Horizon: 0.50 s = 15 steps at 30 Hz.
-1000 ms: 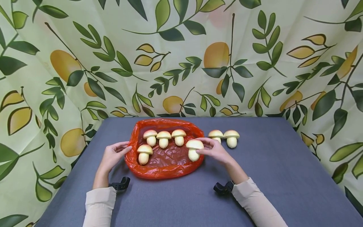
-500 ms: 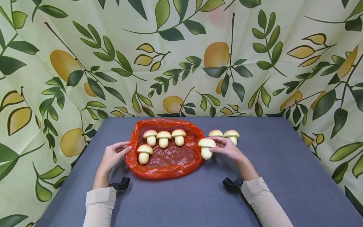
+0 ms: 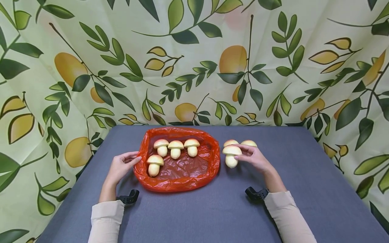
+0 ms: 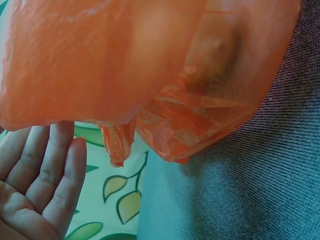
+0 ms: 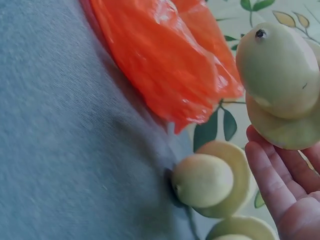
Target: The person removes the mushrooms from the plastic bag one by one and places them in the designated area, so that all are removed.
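My right hand (image 3: 253, 158) pinches a toy mushroom (image 3: 232, 151) with a pale round cap and thick stem, just right of the red plastic bag (image 3: 174, 185). In the right wrist view this mushroom (image 5: 280, 70) shows its stem end, above the fingers. My left hand (image 3: 121, 167) holds the bag's left rim, thumb on the near side; in the left wrist view the fingers (image 4: 60, 170) go up behind the red film. Several mushrooms (image 3: 175, 148) lie inside the bag, whose mouth is spread wide.
Two more mushrooms, one at the left (image 3: 230, 142) and one at the right (image 3: 249, 143), lie on the grey cloth-covered table (image 3: 194, 216) behind my right hand, partly hidden by it. A leaf-patterned cloth (image 3: 194, 84) hangs at the table's back and sides.
My right hand has carried the mushroom rightward, from over the bag's right part to outside its right rim. My left hand and the mushrooms in the bag have stayed put.
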{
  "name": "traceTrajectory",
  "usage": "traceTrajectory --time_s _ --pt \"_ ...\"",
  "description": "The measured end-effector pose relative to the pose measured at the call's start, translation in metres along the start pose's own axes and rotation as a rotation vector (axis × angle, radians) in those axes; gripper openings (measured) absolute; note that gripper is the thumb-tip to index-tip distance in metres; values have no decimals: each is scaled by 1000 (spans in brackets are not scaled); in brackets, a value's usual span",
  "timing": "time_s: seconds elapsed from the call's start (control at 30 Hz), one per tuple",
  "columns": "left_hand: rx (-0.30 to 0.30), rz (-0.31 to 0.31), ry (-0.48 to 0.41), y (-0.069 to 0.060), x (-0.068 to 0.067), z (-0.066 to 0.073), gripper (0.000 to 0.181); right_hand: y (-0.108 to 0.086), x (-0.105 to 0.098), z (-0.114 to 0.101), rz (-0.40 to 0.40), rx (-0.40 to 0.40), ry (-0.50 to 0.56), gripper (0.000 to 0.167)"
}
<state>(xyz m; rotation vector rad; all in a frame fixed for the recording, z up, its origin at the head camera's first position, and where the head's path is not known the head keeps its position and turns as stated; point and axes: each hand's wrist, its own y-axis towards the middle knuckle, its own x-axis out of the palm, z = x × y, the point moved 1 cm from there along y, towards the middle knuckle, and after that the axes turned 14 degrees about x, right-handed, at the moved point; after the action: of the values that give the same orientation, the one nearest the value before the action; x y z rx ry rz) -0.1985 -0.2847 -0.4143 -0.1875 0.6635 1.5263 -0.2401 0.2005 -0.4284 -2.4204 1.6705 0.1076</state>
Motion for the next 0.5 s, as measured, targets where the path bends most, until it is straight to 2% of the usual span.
traceTrajectory --time_s 0.13,0.3,0.4,0.5 --pt "3 0 7 0 0 -1 41 -3 -9 -1 46 23 -2 51" --pt "0 3 14 1 0 0 41 -5 -23 4 27 2 45 38" --pt "-7 2 19 1 0 0 41 -8 -30 5 31 1 72 38" --pt "-11 0 20 1 -1 0 41 -11 -36 5 72 9 79 38"
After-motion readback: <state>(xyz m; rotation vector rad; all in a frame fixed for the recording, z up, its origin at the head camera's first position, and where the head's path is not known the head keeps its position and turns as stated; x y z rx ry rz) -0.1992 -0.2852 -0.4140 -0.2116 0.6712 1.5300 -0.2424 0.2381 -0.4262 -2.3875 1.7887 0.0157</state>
